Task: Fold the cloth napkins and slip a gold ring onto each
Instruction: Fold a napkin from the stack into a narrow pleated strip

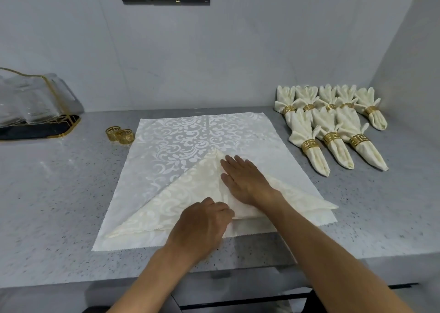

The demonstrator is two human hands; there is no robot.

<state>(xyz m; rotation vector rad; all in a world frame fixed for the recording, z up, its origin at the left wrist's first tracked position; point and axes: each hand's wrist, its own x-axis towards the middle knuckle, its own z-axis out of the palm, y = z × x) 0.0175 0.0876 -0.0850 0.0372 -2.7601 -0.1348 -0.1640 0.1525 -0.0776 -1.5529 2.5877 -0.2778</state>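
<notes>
L hand [202, 224] pinches the near fold edge of the napkin [166, 155], grip clenched on cloth; R hand [242, 179] lies flat on it, grip released. Napkin spread mid tabletop [47, 193], folded-up triangle pointing away. Two gold rings [119, 135] far left by a glass tray [28, 103]; eight ringed napkins [331, 122] far right, tips fanning toward the wall.

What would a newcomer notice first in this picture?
In the middle of the grey speckled counter lies a white damask cloth napkin, with both hands pressing a cream triangular fold on it. At the far right lie eight finished cream napkins in gold rings; two loose gold rings wait at the left.
</notes>
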